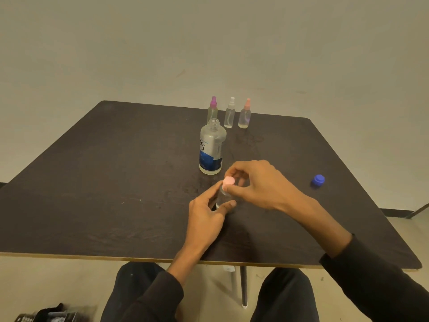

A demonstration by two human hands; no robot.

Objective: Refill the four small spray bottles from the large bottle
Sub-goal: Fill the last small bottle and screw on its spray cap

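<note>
— Sitting close to the near edge of the dark counter, is that the person's lap in black trousers at the bottom?

— Yes, with both black sleeves reaching forward over the edge. The left hand wraps its grip around the clear body of a small spray bottle, which stands upright on the counter near the middle.

— And the other hand?

— The right hand comes over from the right, and its grip pinches the pink cap on top of that same bottle, thumb and fingertips closed around it.

— Where is the large bottle?

— The large bottle stands upright just beyond the hands, with no cap on its neck and a blue and white label. Its blue cap lies well apart, toward the right edge.

— Farther back?

— Three more small spray bottles stand in a row near the far edge: the purple-topped bottle partly behind the large one, the white-topped bottle next, then the peach-topped bottle. A plain wall rises behind.
</note>
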